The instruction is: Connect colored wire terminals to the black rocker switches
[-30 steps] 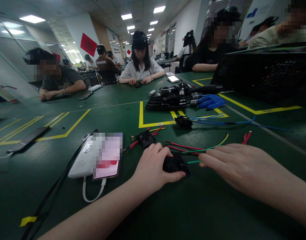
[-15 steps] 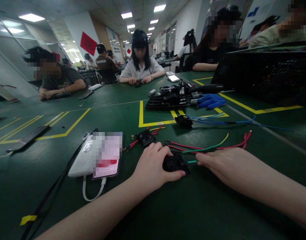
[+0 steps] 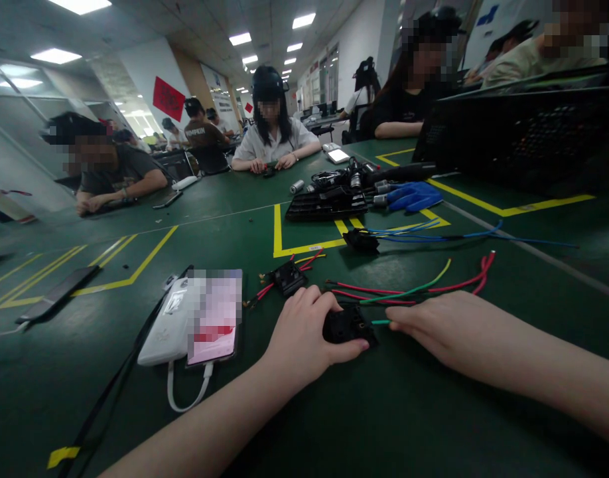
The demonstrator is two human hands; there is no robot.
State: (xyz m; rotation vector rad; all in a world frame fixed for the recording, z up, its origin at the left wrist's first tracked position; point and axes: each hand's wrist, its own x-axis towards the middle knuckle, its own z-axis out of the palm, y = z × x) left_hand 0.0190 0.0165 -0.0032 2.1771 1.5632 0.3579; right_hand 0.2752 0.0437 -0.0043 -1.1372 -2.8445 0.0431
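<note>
Low over the green table, my left hand grips a black plastic electrical block, thumb along its near edge and fingers over its far side. From the block's right side a short piece of green wire shows. My right hand pinches this wire between thumb and fingertips; the rest of it is hidden by the hand. Just beyond both hands lie red wires and a green-yellow wire. Another black block with red and yellow wires sits behind my left hand.
To the left are a white power bank and a phone, joined by a white cable. Farther back lie a black piece with blue wires, a blue glove and black gear. A dark laptop stands right; people sit around the table.
The camera view has shifted slightly. Both hands keep their grips on the block and the green wire, with hardly any visible movement.
</note>
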